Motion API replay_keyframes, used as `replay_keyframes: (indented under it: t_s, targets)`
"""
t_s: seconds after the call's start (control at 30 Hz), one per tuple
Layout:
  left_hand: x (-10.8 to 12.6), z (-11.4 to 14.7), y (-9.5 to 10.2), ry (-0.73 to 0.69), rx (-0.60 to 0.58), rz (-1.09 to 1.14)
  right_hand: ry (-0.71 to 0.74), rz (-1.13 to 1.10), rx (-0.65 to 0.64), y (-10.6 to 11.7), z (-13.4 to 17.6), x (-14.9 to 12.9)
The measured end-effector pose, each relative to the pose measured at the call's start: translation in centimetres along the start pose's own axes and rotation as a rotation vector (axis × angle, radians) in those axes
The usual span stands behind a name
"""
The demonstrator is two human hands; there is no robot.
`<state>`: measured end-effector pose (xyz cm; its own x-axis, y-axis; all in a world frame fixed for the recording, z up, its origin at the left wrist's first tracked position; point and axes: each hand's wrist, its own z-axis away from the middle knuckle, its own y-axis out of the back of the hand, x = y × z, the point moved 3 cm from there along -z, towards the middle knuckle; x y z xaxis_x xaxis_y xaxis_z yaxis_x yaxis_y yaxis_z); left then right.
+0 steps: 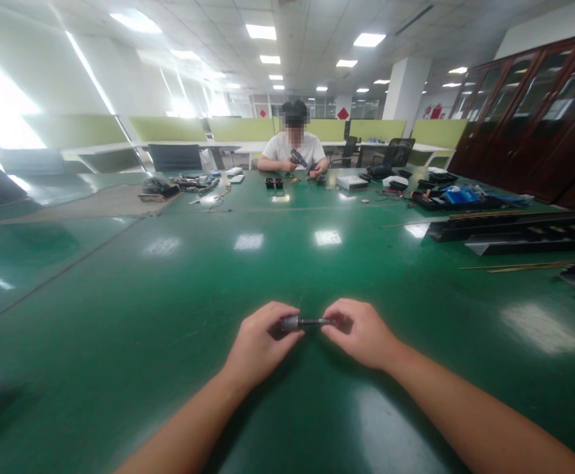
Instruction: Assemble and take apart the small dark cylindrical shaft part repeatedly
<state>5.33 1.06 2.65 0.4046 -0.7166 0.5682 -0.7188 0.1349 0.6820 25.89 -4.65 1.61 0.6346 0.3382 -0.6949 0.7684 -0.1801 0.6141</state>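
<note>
My left hand (262, 339) is closed around the thick grey end of a small cylindrical part with a thin dark shaft (309, 322). The shaft points right, lying level just above the green table (208, 276). At its far end, the thumb and fingertips of my right hand (364, 336) pinch the tip. Fingers hide some of both ends, and the part's exact kind is too small to tell.
Across the table a person (293, 148) in a white shirt holds a power drill (298, 158). Long black metal profiles (524, 228) and thin rods lie at the right. Behind them is a pile of tools and blue items (462, 195). More parts (196, 182) lie at the far left.
</note>
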Motion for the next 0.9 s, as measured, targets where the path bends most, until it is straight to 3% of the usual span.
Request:
replay_keyframes:
  t_s: [0.33,0.57,0.73,0.9]
  targets:
    - [-0.4,0.0,0.2,0.011,0.035,-0.035,-0.006,0.005,0.025,0.1,0.0,0.1]
    - [-1.6,-0.1,0.8,0.233,0.150,-0.068,-0.106,-0.069,0.061,0.2,-0.1,0.6]
    - [-3.0,-0.5,0.6,0.400,0.157,0.203,-0.141,-0.174,0.056,0.3,-0.3,1.7]
    - [-4.2,-0.5,0.2,0.494,0.058,0.489,-0.142,-0.238,0.043,0.3,-0.4,2.3]
